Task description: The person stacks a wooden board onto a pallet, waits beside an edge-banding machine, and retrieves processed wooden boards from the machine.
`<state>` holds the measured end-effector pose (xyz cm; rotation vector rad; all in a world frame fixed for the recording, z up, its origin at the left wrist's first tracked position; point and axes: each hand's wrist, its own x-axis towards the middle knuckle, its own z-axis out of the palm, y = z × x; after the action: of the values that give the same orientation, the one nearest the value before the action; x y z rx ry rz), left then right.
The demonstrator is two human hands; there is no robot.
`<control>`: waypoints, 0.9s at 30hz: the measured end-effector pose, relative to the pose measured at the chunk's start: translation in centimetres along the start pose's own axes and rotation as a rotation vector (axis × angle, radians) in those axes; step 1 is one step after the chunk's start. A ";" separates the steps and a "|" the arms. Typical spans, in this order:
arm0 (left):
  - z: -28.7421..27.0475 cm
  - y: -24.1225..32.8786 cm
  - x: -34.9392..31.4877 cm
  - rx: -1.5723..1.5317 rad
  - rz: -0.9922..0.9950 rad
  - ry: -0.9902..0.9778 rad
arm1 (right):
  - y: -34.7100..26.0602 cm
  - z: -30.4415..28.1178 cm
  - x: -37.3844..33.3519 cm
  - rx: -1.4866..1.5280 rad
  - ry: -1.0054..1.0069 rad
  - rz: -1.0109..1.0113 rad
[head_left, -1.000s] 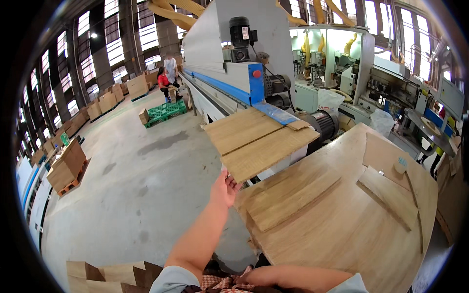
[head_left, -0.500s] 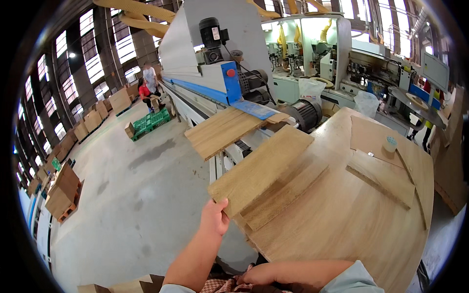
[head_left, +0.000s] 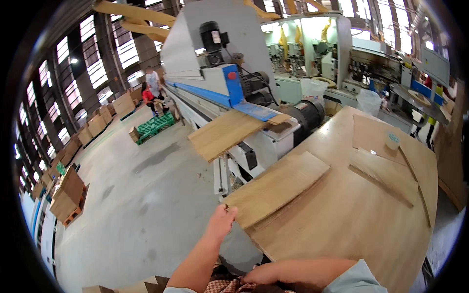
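Note:
My left hand (head_left: pixel 222 220) is closed at the near left corner of a rectangular wood-grain board (head_left: pixel 281 188). That board lies on the table, stacked over another board whose edge (head_left: pixel 288 204) shows along its right side. My right hand (head_left: pixel 255 276) rests low against my waist, beside a checkered cloth (head_left: pixel 222 286); its fingers are mostly hidden. Another wood-grain board (head_left: pixel 227 133) sticks out from the blue-ended machine (head_left: pixel 232 85), beyond the table.
The wood-topped table (head_left: pixel 337 229) carries a short panel (head_left: pixel 383 176), a thin strip (head_left: pixel 415 185) and a roll of tape (head_left: pixel 392 141) on the right. A motor (head_left: pixel 308 115) sits behind it. Two people (head_left: pixel 152 90) are far left near a green pallet (head_left: pixel 155 127). Stacked boards (head_left: pixel 68 195) stand left.
My left hand has lowered the board from a raised tilt onto the board on the table. My right hand has stayed at my waist.

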<state>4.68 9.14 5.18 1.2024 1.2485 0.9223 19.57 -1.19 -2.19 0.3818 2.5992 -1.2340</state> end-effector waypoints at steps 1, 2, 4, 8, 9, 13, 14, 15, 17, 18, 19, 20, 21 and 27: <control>0.7 0.4 -0.7 0.328 0.078 0.066 | -0.1 0.3 0.1 0.300 0.019 0.196; 1.5 0.8 -0.9 0.658 0.154 0.127 | 0.0 0.4 0.1 0.599 0.048 0.399; 1.7 -0.8 -0.8 0.882 0.278 0.159 | 0.7 0.5 0.1 0.403 -0.019 0.218; 1.5 -1.9 -0.6 1.098 0.389 0.020 | 3.0 1.9 1.6 0.500 -0.091 0.271; 1.8 -2.3 -0.6 1.093 0.390 0.028 | 3.6 2.0 1.7 0.493 -0.095 0.274; 4.0 -3.7 0.2 1.100 0.451 0.092 | 4.6 3.1 1.9 0.133 -0.016 0.065; 4.4 -3.8 0.3 1.105 0.463 0.110 | 4.6 3.5 2.0 0.036 0.070 0.070; 4.7 -3.8 0.3 1.103 0.456 0.115 | 2.6 2.0 0.9 0.036 0.062 0.067; 5.2 -3.4 0.1 1.125 0.433 0.135 | -3.3 -2.4 -2.5 0.145 0.032 0.050; 5.5 -3.2 0.1 1.123 0.436 0.136 | -3.5 -2.3 -2.7 0.142 0.033 0.053; 5.7 -3.1 0.1 1.125 0.469 0.132 | -3.5 -2.2 -2.8 0.302 0.054 0.119; 5.7 -3.1 0.0 1.128 0.498 0.127 | -3.6 -2.1 -2.7 0.465 0.073 0.184; 5.8 -3.2 0.0 1.128 0.495 0.128 | -3.8 -2.1 -2.7 0.465 0.070 0.183; 6.7 -4.5 0.1 1.141 0.591 0.154 | -0.1 0.2 -0.6 0.220 0.144 -0.280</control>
<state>10.80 7.39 0.26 2.5298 1.6330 0.6799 20.16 -1.53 -2.04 0.1519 2.7145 -1.6508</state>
